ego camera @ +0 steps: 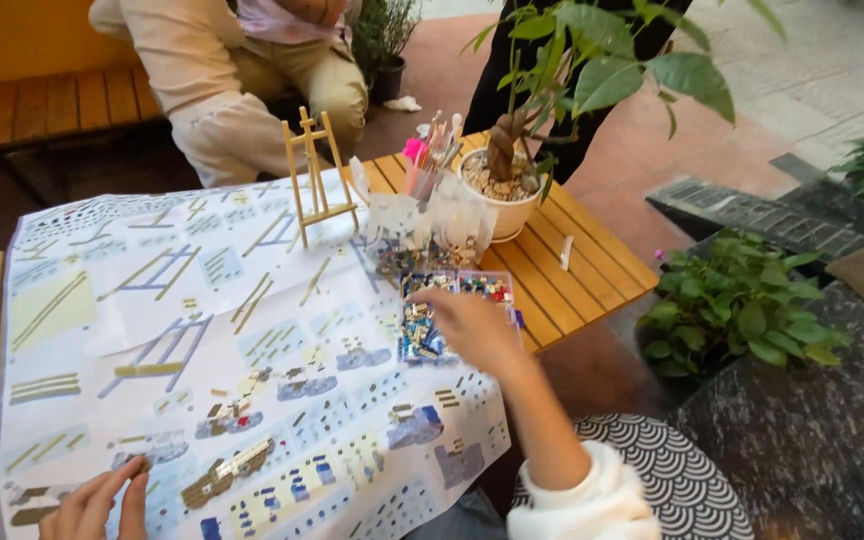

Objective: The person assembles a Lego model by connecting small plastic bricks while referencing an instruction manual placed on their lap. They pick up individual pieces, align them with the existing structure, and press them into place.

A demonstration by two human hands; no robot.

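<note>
My right hand (472, 325) reaches forward over a clear compartment box (427, 335) filled with small coloured bricks, fingers curled down into it; whether it holds a piece is hidden. My left hand (102, 505) rests at the lower left on a large printed instruction sheet (202, 340) that covers most of the wooden slat table (572, 270), fingers bent and touching the paper. A small wooden easel (317, 170) stands upright at the far edge of the sheet. Plastic bags of pieces (422, 225) lie just beyond the box.
A potted plant in a white pot (502, 190) stands at the table's far right corner, with a cup of pens (432, 150) beside it. A seated person in beige (222, 90) is across the table on a bench. Green plants (742, 300) grow to the right.
</note>
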